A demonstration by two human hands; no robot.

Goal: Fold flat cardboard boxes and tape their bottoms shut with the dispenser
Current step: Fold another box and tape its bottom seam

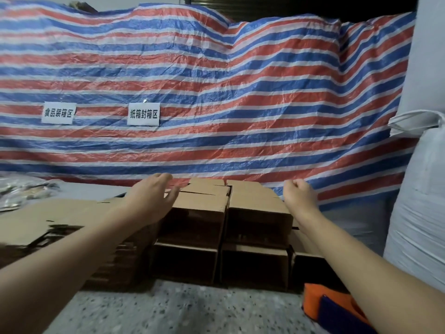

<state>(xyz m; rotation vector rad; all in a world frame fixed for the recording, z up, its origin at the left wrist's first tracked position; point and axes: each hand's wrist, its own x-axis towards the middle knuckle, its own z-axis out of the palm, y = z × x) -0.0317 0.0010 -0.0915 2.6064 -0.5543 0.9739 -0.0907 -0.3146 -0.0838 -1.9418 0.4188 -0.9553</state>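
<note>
Cardboard boxes (pixel 258 208), already folded, stacked 2 tiers high on a speckled floor (pixel 183 312) before a striped tarp (pixel 216 92), open mouths toward the camera. Left hand (pixel 154 196) hovering over the top-left box, fingers spread and relaxed, gripping nothing. Right hand (pixel 299 194) above the top-right box, fingers curled into a loose fist, likewise gripping nothing. Pile of flat cardboard (pixel 60 215) just left of the stack, apparently still to be folded. Orange tape dispenser (pixel 337 307) idle on the floor at lower right, partly hidden by the right forearm. Taped bottoms out of sight; sealing impossible to confirm.
</note>
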